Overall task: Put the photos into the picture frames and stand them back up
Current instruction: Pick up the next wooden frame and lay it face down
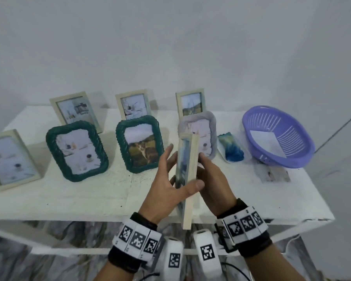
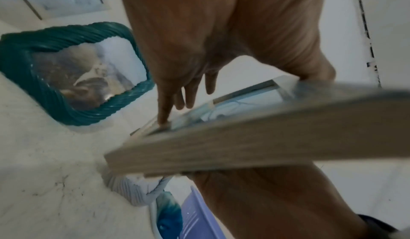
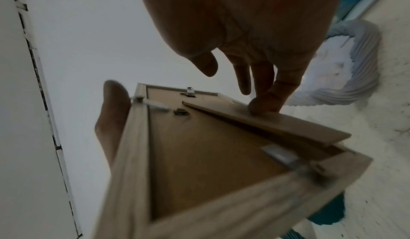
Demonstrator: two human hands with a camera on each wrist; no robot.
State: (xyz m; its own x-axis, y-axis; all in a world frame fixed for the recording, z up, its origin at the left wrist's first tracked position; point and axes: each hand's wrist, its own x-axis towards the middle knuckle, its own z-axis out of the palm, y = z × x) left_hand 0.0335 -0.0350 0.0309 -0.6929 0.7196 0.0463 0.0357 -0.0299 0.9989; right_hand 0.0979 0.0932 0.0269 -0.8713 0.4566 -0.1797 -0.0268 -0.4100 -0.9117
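Observation:
A light wooden picture frame [image 1: 191, 159] with a bluish photo in it is held edge-on above the front of the white table [image 1: 69, 199]. My left hand [image 1: 170, 177] grips it, thumb hooked over the near edge, fingers flat on the glass face [image 2: 233, 106]. My right hand [image 1: 213, 179] lies against the back. In the right wrist view the brown backing board [image 3: 210, 155] shows with its metal tabs. One fingertip of my right hand [image 3: 255, 32] presses on the hinged stand leg [image 3: 288, 125], and its thumb hangs free.
Several filled frames stand on the table: three pale wooden ones at the back, one at far left [image 1: 10, 159], two green woven ones [image 1: 77, 151] [image 1: 140, 142], a grey woven one [image 1: 205, 128]. A blue-painted piece [image 1: 231, 149], a purple basket [image 1: 278, 136] and a loose photo [image 1: 272, 173] are at right.

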